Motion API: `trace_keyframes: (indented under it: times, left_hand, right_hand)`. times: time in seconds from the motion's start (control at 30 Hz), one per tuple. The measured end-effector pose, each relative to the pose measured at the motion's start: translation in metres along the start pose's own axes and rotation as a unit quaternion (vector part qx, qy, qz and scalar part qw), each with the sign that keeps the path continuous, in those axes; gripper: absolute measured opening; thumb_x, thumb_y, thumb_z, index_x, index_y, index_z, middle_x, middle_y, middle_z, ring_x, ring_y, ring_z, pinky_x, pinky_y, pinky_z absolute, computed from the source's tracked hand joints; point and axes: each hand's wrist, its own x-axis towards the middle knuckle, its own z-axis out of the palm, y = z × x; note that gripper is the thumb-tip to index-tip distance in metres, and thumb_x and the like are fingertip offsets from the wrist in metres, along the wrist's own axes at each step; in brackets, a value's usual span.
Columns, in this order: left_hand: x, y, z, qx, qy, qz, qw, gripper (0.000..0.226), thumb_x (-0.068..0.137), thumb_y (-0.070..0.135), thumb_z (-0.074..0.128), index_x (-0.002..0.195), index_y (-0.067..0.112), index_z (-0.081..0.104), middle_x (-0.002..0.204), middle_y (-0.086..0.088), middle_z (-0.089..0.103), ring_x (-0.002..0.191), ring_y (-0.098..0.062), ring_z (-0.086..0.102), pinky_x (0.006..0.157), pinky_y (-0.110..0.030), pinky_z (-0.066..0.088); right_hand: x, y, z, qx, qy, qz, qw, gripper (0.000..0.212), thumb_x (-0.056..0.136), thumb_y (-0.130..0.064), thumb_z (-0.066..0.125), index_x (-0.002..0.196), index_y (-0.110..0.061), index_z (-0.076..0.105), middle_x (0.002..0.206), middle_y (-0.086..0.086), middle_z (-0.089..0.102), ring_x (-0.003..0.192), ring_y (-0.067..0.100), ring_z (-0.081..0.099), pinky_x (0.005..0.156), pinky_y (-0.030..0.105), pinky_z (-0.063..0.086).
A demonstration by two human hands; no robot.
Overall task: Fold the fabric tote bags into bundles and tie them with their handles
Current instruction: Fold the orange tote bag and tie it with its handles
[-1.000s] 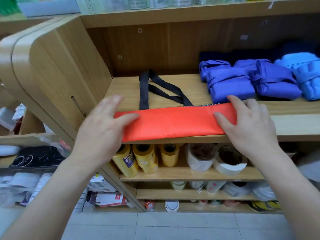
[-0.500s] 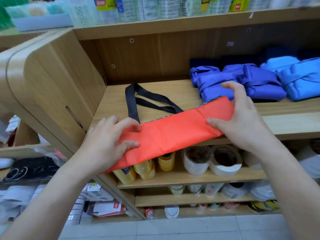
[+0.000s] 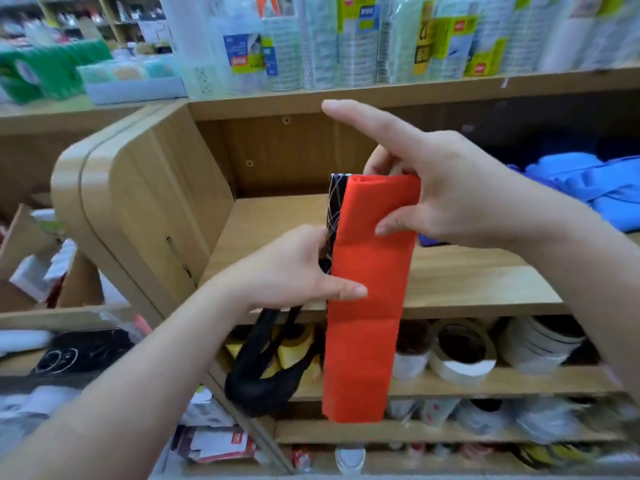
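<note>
Orange tote bag | left hand, right hand grip | shelf: blue bundles

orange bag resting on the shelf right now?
No, the left hand and right hand hold the folded orange bag upright in the air, in front of the shelf.

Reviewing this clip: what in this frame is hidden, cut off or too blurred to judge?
Head view: the right hand covers the top end of the orange bag, so the fold there is unseen.
Head view: the left hand hides where the black handles join the bag.
Head view: the right edge and right arm cut off the blue bundles; count unclear.
Head view: labels on the top-shelf packets are too blurred to read.
</note>
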Motion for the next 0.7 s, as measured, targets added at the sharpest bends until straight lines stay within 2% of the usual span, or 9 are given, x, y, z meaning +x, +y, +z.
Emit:
trace_keyframes:
  times: [0.07, 0.17, 0.23, 0.33, 0.43, 0.5, 0.57, 0.63, 0.7]
  left_hand:
    - [0.009, -0.017, 0.005, -0.034, 0.059, -0.004, 0.998, 0.027, 0.085, 0.011, 0.074, 0.11, 0.016, 0.067, 0.103, 0.006, 0.073, 0.094, -0.004, 0.069, 0.087, -0.023, 0.054]
    - [0.023, -0.038, 0.006, -0.067, 0.193, -0.021, 0.979, 0.021, 0.087, 0.006, 0.07, 0.103, 0.019, 0.068, 0.102, 0.0, 0.074, 0.091, -0.013, 0.07, 0.087, -0.037, 0.056]
    - [0.031, -0.047, 0.006, -0.092, 0.241, -0.043, 0.965, 0.023, 0.088, 0.009, 0.069, 0.096, 0.03, 0.065, 0.1, 0.002, 0.073, 0.084, -0.011, 0.069, 0.084, -0.039, 0.057]
    - [0.039, -0.059, 0.011, -0.066, 0.258, -0.066, 0.962, 0.025, 0.086, 0.013, 0.072, 0.098, 0.032, 0.06, 0.101, 0.009, 0.068, 0.096, -0.015, 0.066, 0.09, -0.039, 0.053]
    - [0.038, -0.065, 0.009, 0.12, 0.316, -0.087, 0.937, 0.06, 0.074, 0.024, 0.083, 0.126, 0.02, 0.054, 0.118, 0.0, 0.056, 0.115, -0.023, 0.053, 0.096, -0.032, 0.042]
    - [0.023, -0.064, 0.004, 0.261, 0.356, -0.006, 0.897, 0.083, 0.069, 0.03, 0.086, 0.141, 0.017, 0.045, 0.135, -0.008, 0.047, 0.124, -0.026, 0.043, 0.105, -0.035, 0.035]
    - [0.003, -0.057, 0.001, 0.267, 0.246, 0.111, 0.925, 0.077, 0.072, 0.047, 0.078, 0.14, 0.024, 0.049, 0.145, -0.004, 0.045, 0.133, -0.018, 0.039, 0.113, -0.033, 0.032]
    - [-0.017, -0.051, 0.008, 0.221, -0.001, 0.075, 0.972, 0.095, 0.067, 0.072, 0.062, 0.149, 0.035, 0.032, 0.159, 0.01, 0.022, 0.145, -0.002, 0.015, 0.119, -0.019, 0.013]
    - [-0.024, -0.062, 0.019, 0.328, -0.096, 0.043, 0.939, 0.115, 0.063, 0.074, 0.061, 0.155, 0.034, 0.004, 0.159, 0.018, -0.007, 0.146, 0.002, -0.009, 0.12, -0.02, -0.001]
  right_hand:
    - [0.003, 0.012, 0.005, -0.011, 0.083, 0.008, 0.996, 0.109, 0.068, -0.009, 0.087, 0.151, -0.041, 0.024, 0.093, 0.0, 0.059, 0.08, 0.013, 0.06, 0.076, 0.02, 0.051]
    - [-0.004, 0.034, 0.032, -0.019, 0.176, 0.078, 0.981, 0.111, 0.066, -0.02, 0.09, 0.152, -0.036, 0.023, 0.108, 0.004, 0.049, 0.088, 0.011, 0.052, 0.082, 0.021, 0.047]
    - [-0.014, 0.042, 0.061, 0.035, 0.137, 0.132, 0.981, 0.114, 0.066, -0.024, 0.09, 0.152, -0.04, 0.017, 0.115, 0.006, 0.051, 0.09, 0.014, 0.053, 0.085, 0.027, 0.05]
    - [-0.022, 0.045, 0.098, 0.106, 0.054, 0.193, 0.974, 0.106, 0.071, -0.019, 0.086, 0.148, -0.049, 0.02, 0.09, -0.005, 0.056, 0.072, 0.014, 0.056, 0.079, 0.038, 0.053]
    - [-0.022, 0.055, 0.112, 0.04, 0.048, 0.209, 0.976, 0.07, 0.073, -0.029, 0.084, 0.132, -0.045, 0.048, 0.09, -0.014, 0.046, 0.084, 0.01, 0.05, 0.088, 0.042, 0.049]
    - [-0.022, 0.061, 0.114, -0.01, 0.038, 0.209, 0.977, 0.036, 0.075, -0.039, 0.081, 0.109, -0.036, 0.068, 0.099, -0.006, 0.044, 0.1, 0.017, 0.042, 0.096, 0.04, 0.044]
    - [-0.024, 0.066, 0.116, -0.027, 0.043, 0.179, 0.983, 0.02, 0.081, -0.041, 0.076, 0.097, -0.03, 0.076, 0.101, -0.003, 0.047, 0.1, 0.02, 0.041, 0.094, 0.038, 0.041]
    - [-0.025, 0.068, 0.118, -0.04, 0.057, 0.106, 0.992, 0.019, 0.087, -0.031, 0.066, 0.096, -0.021, 0.078, 0.099, 0.0, 0.06, 0.095, 0.024, 0.05, 0.088, 0.038, 0.045]
    - [-0.027, 0.067, 0.117, -0.046, 0.046, 0.052, 0.997, 0.025, 0.084, -0.013, 0.057, 0.098, -0.011, 0.078, 0.098, 0.003, 0.068, 0.094, 0.024, 0.059, 0.088, 0.03, 0.046]
